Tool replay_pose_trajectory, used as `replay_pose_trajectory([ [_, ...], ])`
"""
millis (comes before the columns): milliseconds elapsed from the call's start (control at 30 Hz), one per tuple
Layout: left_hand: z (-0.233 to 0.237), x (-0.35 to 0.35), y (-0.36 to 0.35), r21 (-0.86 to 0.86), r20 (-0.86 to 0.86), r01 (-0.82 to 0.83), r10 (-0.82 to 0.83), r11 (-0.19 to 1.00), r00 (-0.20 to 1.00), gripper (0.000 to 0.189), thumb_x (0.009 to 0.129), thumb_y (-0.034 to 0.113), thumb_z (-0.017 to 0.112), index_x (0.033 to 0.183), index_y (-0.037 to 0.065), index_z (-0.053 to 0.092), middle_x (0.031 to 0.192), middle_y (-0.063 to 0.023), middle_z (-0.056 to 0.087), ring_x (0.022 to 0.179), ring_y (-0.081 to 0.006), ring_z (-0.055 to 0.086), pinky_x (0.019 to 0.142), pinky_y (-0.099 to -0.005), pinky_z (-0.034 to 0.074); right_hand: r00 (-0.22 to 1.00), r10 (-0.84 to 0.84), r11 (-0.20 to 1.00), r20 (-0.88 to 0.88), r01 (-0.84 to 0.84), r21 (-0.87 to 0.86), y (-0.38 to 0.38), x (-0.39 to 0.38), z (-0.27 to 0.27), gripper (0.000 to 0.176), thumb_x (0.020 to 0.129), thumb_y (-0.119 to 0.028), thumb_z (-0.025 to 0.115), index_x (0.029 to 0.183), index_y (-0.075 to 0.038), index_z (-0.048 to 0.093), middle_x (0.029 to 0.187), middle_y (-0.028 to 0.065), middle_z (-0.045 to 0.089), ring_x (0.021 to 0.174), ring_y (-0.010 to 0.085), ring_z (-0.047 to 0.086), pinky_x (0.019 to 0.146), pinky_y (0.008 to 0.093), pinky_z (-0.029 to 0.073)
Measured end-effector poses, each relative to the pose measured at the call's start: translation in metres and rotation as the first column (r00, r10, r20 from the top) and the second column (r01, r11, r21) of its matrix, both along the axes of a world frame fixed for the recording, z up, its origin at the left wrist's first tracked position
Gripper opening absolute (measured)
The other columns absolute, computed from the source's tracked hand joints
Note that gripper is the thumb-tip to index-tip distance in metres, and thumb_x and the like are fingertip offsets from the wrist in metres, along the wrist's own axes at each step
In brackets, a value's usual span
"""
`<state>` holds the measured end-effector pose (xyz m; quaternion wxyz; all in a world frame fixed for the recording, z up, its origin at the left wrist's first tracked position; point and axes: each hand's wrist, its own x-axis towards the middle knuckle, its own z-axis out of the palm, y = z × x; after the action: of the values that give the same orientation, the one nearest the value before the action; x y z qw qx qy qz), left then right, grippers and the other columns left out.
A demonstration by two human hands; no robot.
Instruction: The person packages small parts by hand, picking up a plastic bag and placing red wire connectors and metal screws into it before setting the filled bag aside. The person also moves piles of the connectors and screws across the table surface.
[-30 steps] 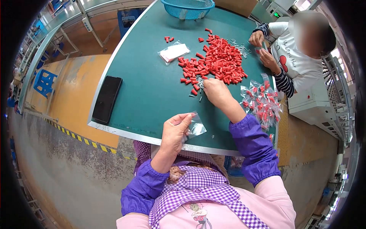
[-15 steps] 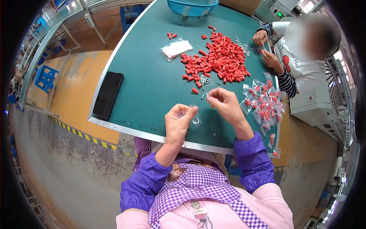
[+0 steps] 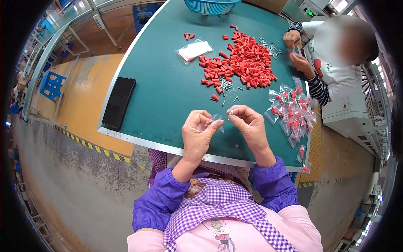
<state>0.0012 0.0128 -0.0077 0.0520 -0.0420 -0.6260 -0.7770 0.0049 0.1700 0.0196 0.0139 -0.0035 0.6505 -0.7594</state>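
Note:
My left hand (image 3: 198,131) is closed on a small clear plastic bag (image 3: 216,119), whose mouth bulges up between thumb and fingers. Just right of it, my right hand (image 3: 248,125) pinches small silver screws (image 3: 230,113) between thumb and forefinger, close beside the bag. Ahead of both hands lies a big heap of red tapered caps (image 3: 252,63). A small pile of silver screws (image 3: 226,85) rests at the heap's near edge, with a few loose ones nearer my fingers. Filled clear bags with red caps (image 3: 292,110) are piled to the right of my right hand.
A black phone (image 3: 119,103) lies at the table's left edge. A stack of flat bags (image 3: 194,51) sits left of the heap, and a blue basket (image 3: 212,6) stands at the far end. Across the right edge, a co-worker's hands (image 3: 296,50) handle small parts.
My right hand has moved down and left from near the loose screws, closer to the bag in my left hand. The bag's mouth now shows rounder and more open.

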Motion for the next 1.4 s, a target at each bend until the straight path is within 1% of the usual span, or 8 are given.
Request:
replay_pose_trajectory([
  [267,0.013,0.0,0.002,0.068,0.126,0.087,-0.095,0.994,0.987,0.013,0.078,-0.003,0.068,0.088,0.0,0.06,0.082,0.001,0.058,0.078,-0.006,0.055,0.069,-0.0193,0.047,0.964,0.021,0.978,-0.266,0.036,0.207,-0.004,-0.007,0.018,0.008,0.079,-0.003,0.066,0.086,-0.001,0.062,0.095,0.0057,0.06,0.084,0.0102,0.055,0.072,0.0228,0.044],
  [333,0.006,-0.002,0.003,-0.026,0.023,0.052,-0.052,0.998,0.998,0.017,0.076,0.001,0.07,0.091,-0.001,0.063,0.084,-0.0008,0.057,0.066,-0.0041,0.047,0.056,-0.0187,0.041,0.956,0.037,0.964,-0.292,0.043,0.262,-0.008,-0.008,0.022,0.009,0.078,-0.003,0.067,0.085,-0.001,0.063,0.094,0.0057,0.06,0.085,0.0116,0.055,0.072,0.0238,0.043],
  [500,0.007,-0.003,-0.002,-0.133,-0.001,0.042,-0.043,0.99,0.999,0.018,0.078,-0.001,0.068,0.095,-0.001,0.062,0.087,-0.0006,0.058,0.072,-0.0042,0.05,0.061,-0.0183,0.043,0.881,0.151,0.814,-0.448,0.147,0.562,-0.013,-0.011,0.026,0.01,0.077,-0.003,0.067,0.086,-0.002,0.064,0.094,0.0056,0.061,0.087,0.0141,0.057,0.076,0.0276,0.045],
  [633,0.005,0.002,-0.007,-0.128,0.029,0.056,-0.053,0.99,0.998,0.019,0.079,-0.003,0.067,0.096,-0.001,0.06,0.091,-0.001,0.059,0.077,-0.0044,0.054,0.066,-0.0171,0.046,0.872,0.161,0.789,-0.462,0.167,0.591,-0.013,-0.006,0.025,0.013,0.076,-0.004,0.067,0.088,-0.001,0.065,0.093,0.007,0.062,0.084,0.0156,0.059,0.073,0.0276,0.046],
  [733,0.012,0.005,-0.01,0.05,0.129,0.078,-0.084,0.996,0.988,0.02,0.079,-0.003,0.067,0.097,0.0,0.06,0.091,-0.0016,0.06,0.079,-0.0048,0.055,0.067,-0.0174,0.046,0.975,-0.08,0.931,-0.209,0.148,0.335,-0.002,-0.013,0.007,0.015,0.076,-0.005,0.067,0.09,-0.001,0.065,0.091,0.0093,0.061,0.078,0.0168,0.06,0.068,0.0259,0.047],
  [833,0.012,0.004,-0.013,0.115,0.12,0.068,-0.082,0.991,0.989,0.02,0.079,-0.002,0.068,0.097,0.001,0.06,0.091,-0.002,0.062,0.08,-0.0054,0.056,0.069,-0.0178,0.046,0.971,-0.055,0.731,-0.231,0.197,0.654,0.002,-0.035,0.004,0.017,0.078,-0.007,0.065,0.094,-0.002,0.063,0.095,0.0116,0.06,0.077,0.0194,0.061,0.068,0.0281,0.049],
  [1067,0.012,0.006,-0.02,0.149,0.151,0.05,-0.073,0.988,0.986,0.018,0.079,0.0,0.069,0.095,0.002,0.06,0.087,-0.0011,0.062,0.08,-0.0059,0.057,0.07,-0.0186,0.046,0.882,0.266,0.364,-0.388,0.28,0.888,-0.019,-0.075,-0.012,0.021,0.078,-0.009,0.064,0.099,-0.004,0.062,0.109,0.0149,0.057,0.101,0.0328,0.056,0.083,0.0388,0.047],
  [1400,0.003,0.0,-0.024,0.138,0.165,0.006,-0.029,0.99,0.986,0.017,0.079,0.003,0.069,0.094,0.002,0.06,0.084,0.0007,0.061,0.073,-0.0037,0.054,0.062,-0.0163,0.043,0.93,0.306,0.31,-0.203,0.104,0.945,-0.019,-0.085,-0.007,0.022,0.079,-0.004,0.058,0.101,-0.003,0.06,0.098,0.0143,0.056,0.093,0.0327,0.057,0.079,0.0401,0.047],
])
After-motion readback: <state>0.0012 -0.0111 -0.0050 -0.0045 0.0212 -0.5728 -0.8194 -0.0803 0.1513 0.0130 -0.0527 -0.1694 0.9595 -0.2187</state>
